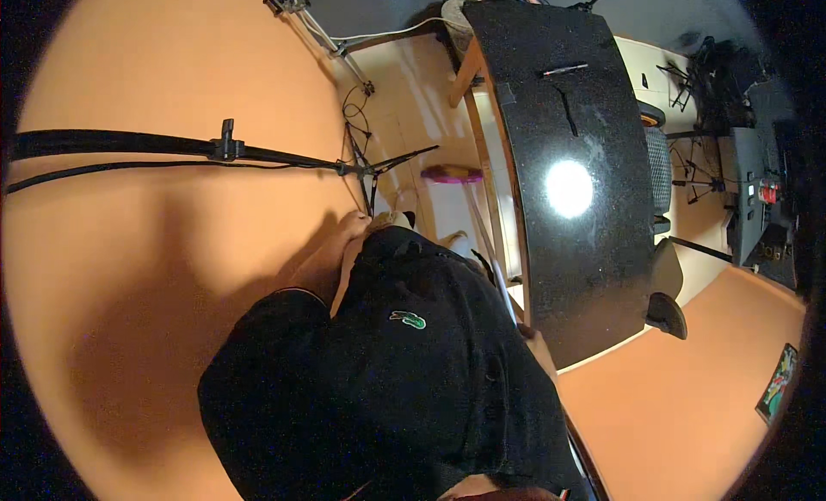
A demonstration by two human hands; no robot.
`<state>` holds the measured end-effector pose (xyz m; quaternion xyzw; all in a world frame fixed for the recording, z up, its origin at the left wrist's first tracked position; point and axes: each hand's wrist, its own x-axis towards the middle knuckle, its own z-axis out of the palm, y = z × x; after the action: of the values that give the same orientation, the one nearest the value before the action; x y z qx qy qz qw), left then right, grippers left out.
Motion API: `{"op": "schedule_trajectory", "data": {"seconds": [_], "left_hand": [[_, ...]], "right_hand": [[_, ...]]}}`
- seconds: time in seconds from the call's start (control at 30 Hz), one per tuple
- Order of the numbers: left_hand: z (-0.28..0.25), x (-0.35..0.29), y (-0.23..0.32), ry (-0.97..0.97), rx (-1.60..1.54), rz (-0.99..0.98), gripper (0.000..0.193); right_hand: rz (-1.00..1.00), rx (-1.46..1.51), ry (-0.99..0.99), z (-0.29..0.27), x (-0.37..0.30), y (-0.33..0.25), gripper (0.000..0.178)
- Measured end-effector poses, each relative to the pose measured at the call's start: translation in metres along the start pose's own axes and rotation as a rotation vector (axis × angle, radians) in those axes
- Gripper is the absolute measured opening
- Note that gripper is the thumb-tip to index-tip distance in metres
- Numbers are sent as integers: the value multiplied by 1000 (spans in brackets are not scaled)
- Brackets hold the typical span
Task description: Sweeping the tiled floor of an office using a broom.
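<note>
A long-handled mop with a flat purple head (452,174) rests on the floor between the wall and the table. Its pale pole (499,281) slants back along my right side. My right hand (528,334) is closed round that pole beside the table edge, partly hidden by my black shirt. At the left of my waist, next to the orange wall, is my left hand (353,224). Its fingers are too small and shaded to make out, and I see nothing held in it. A black tripod stand (361,170) stands just beyond it.
To my right runs a long black table (594,269) with a pen (565,70) and a thin black strip (567,112) on it. A white stand (314,27) and loose cables (354,114) are ahead. A chair (658,170) sits beyond the table.
</note>
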<state>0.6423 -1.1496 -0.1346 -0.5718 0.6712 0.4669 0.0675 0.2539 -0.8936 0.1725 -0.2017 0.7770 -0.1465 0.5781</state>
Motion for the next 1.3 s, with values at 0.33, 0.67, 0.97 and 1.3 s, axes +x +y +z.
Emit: {"op": "schedule_trajectory", "data": {"seconds": [0.33, 0.67, 0.97, 1.3], "left_hand": [[-19, -16, 9, -60, -19, -114, 33], [-8, -32, -41, 115, 133, -100, 38], [-44, -29, 9, 138, -518, -268, 34], [-46, -22, -4, 171, 1, 76, 27]], "right_hand": [[-50, 2, 39, -14, -73, -107, 37], [1, -10, -144, -41, -60, -173, 28], [-67, 315, -234, -35, 18, -143, 13], [-124, 89, -69, 52, 227, -130, 16]]}}
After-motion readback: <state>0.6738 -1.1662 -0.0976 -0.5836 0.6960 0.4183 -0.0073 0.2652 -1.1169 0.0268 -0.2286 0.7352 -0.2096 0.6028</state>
